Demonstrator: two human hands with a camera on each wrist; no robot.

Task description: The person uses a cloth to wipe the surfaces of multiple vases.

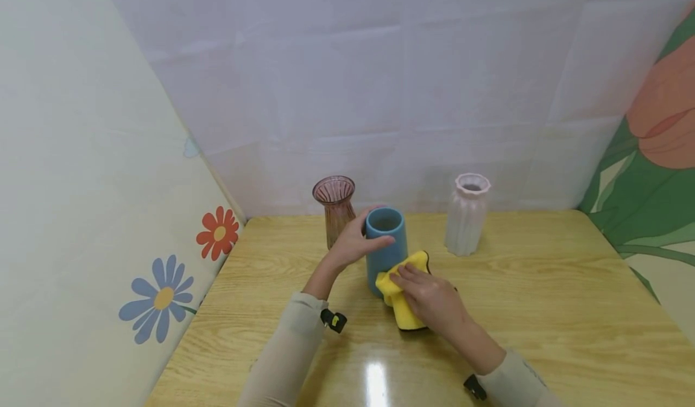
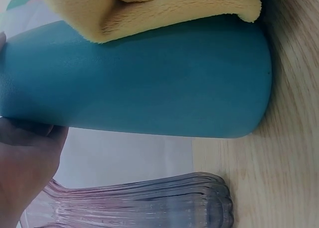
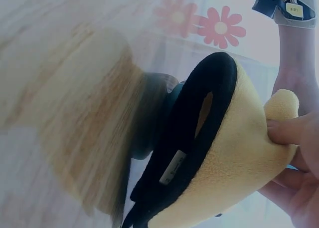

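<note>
A blue vase (image 1: 387, 256) stands upright on the wooden table, its round mouth facing up. My left hand (image 1: 355, 241) grips it near the top, thumb across the front and fingers round the far side. In my right hand (image 1: 434, 295) is a yellow cloth (image 1: 408, 310) with a dark edge, pinched between thumb and fingers. The cloth lies against the lower right side of the vase. In the left wrist view the plush cloth (image 2: 174, 13) covers part of the blue wall (image 2: 149, 83). A dark label-bearing border (image 3: 172, 163) shows in the right wrist view.
Just behind my left hand stands a pinkish ribbed glass vase (image 1: 333, 199), partly hidden. A white fluted vase (image 1: 467, 220) is at the back right. The wooden table (image 1: 543, 298) meets a pale backdrop (image 1: 380, 93) behind and flower-printed panels at both sides.
</note>
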